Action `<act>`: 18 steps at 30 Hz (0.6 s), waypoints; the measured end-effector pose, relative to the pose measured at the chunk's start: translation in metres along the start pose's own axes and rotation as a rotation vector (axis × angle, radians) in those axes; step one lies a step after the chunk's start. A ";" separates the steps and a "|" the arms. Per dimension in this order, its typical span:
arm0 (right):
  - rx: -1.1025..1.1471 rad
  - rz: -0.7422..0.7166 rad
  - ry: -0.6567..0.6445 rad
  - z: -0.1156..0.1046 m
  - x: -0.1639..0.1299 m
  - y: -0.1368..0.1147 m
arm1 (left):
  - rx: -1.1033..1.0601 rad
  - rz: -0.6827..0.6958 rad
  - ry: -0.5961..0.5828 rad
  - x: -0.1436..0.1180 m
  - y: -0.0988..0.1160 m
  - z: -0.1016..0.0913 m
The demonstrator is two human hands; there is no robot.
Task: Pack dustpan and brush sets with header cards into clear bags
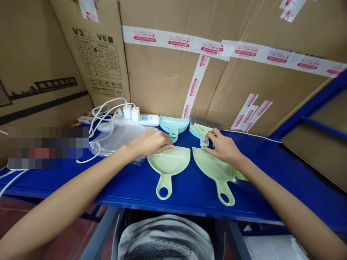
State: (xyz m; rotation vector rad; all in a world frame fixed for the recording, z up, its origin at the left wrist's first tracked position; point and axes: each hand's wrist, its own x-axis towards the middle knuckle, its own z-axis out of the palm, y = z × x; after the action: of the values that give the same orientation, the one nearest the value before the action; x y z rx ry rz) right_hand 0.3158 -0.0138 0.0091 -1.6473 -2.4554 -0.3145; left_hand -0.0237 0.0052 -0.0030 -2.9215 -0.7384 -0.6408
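Note:
Two pale green plastic dustpans lie flat on the blue shelf (271, 173), handles toward me: a left one (168, 164) and a right one (215, 168). My left hand (150, 141) rests at the far edge of the left pan, fingers reaching toward a stack of light blue dustpans (173, 125). My right hand (223, 146) touches the handle of a second stack of blue and green pans (199, 130), just beyond the right pan. Neither hand lifts anything.
Clear plastic bags (116, 139) lie at the left, beside a white power strip (148, 119) with chargers and white cables (104, 108). Large taped cardboard boxes (217, 72) wall the back. A blue rack frame (314, 108) rises at right.

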 end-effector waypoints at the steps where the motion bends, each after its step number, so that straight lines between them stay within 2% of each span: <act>1: 0.007 -0.013 -0.016 0.001 0.003 -0.001 | 0.053 -0.008 0.008 0.000 -0.001 -0.001; 6: 0.214 -0.113 0.043 -0.003 0.015 0.013 | 0.231 -0.054 0.079 -0.001 -0.007 -0.009; 9: 0.271 -0.082 0.166 -0.008 0.020 0.025 | 0.311 -0.098 0.177 -0.002 -0.010 -0.016; 12: 0.203 -0.106 0.332 -0.021 0.020 0.026 | 0.362 -0.140 0.310 -0.003 -0.013 -0.020; 15: 0.126 -0.190 0.557 -0.045 0.004 0.004 | 0.352 -0.207 0.465 -0.005 -0.018 -0.022; 18: 0.072 -0.280 0.671 -0.069 -0.030 -0.046 | 0.276 -0.301 0.577 -0.006 -0.023 -0.023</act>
State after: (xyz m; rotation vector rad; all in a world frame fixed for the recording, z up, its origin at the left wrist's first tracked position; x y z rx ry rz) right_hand 0.2863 -0.0754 0.0642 -0.9452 -2.1217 -0.6779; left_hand -0.0482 0.0192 0.0149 -2.2189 -1.0767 -1.2198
